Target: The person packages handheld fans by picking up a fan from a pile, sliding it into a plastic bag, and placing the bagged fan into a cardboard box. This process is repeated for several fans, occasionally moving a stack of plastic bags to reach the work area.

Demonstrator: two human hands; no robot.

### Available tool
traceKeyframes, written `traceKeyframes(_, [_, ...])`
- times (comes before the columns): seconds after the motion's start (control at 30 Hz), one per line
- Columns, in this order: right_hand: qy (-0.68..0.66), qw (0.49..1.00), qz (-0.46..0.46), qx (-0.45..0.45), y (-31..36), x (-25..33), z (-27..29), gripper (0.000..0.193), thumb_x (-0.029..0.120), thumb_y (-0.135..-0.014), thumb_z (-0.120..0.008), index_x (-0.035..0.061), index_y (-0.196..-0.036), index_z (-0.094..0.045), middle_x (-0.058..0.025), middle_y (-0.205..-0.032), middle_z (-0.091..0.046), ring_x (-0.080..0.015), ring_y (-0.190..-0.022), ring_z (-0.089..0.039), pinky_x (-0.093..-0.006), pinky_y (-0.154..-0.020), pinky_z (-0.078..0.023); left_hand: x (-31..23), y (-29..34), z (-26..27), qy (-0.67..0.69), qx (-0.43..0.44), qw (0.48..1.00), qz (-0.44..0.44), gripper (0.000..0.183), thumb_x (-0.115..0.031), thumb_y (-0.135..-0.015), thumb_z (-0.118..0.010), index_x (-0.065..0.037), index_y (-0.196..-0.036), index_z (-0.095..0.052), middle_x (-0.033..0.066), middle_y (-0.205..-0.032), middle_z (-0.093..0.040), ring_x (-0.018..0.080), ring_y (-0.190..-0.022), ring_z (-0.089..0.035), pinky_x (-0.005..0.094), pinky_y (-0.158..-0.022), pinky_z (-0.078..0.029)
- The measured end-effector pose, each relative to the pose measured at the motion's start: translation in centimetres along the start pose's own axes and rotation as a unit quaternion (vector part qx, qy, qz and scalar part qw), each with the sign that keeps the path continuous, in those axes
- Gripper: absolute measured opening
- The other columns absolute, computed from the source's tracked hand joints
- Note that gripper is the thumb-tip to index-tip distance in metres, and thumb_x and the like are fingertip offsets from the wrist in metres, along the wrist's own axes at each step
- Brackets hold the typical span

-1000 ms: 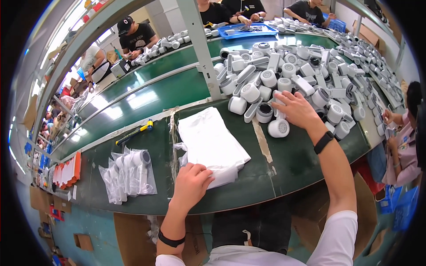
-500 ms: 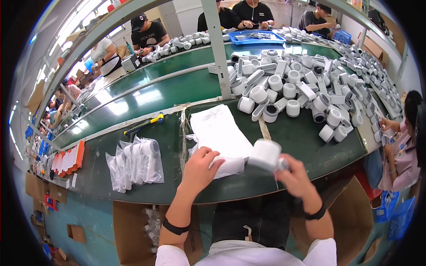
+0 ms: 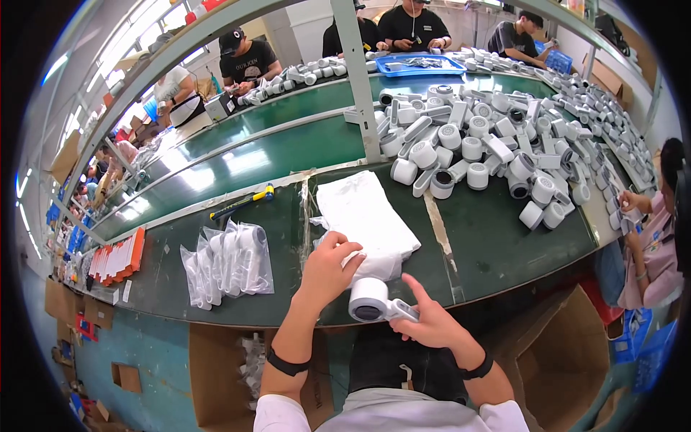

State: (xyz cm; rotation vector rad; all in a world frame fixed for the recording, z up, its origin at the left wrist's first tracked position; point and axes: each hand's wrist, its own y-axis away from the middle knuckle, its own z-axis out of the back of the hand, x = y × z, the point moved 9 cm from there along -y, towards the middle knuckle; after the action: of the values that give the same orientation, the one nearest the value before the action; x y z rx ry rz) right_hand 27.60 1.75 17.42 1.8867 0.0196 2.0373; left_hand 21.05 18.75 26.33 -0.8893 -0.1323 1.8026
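Now the white device point(image 3: 368, 294) points leftward from the right hand point(image 3: 437, 325), closed around it; left hand point(image 3: 325, 272) has unclear grip.

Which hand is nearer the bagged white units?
Left. The left hand is to the right of the bagged white units, by the white stack; the right hand is farther right, holding an unbagged unit by its handle.

Well beyond the left hand point(image 3: 331, 268) and to its left, I see pale lettering point(image 3: 249, 64) on a co-worker's black T-shirt point(image 3: 258, 56) and a round emblem point(image 3: 241, 33) on a dark cap point(image 3: 229, 42). Straight beyond the right hand point(image 3: 430, 322), another black shirt point(image 3: 399, 26) bears lettering too small for me to read. Below the left hand, dark printing marks a cardboard box point(image 3: 320, 374).
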Motion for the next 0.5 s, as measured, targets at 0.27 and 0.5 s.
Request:
traceKeyframes(0.27, [0.129,0.991,-0.025,0.023,-2.8,2.5,0.8,0.093,0.022,-0.087,-0.064,0.0083,-0.155,-0.002,-0.0103,-0.077,-0.066,-0.0153,-0.059,-0.064,-0.028,-0.062,-0.053,0.8,-0.5,0.7,0.067,0.047,0.995,0.062,0.017,-0.011,-0.081,-0.074,-0.003,-0.097,-0.072,0.0072,-0.079,-0.061,0.0148,-0.063,-0.056,0.0278,-0.059,-0.046])
traceKeyframes(0.5, [0.022,0.997,-0.052,-0.053,-2.9,1.7,2.2,0.065,0.019,-0.089,-0.061,0.0184,-0.149,-0.036,-0.009,-0.079,-0.065,-0.0146,-0.057,-0.06,-0.0282,-0.061,-0.052,1.4,0.2,1.1,0.101,0.053,0.991,0.066,0.018,-0.003,-0.083,-0.071,-0.001,-0.1,-0.07,0.0073,-0.083,-0.063,0.0144,-0.066,-0.059,0.0259,-0.062,-0.048])
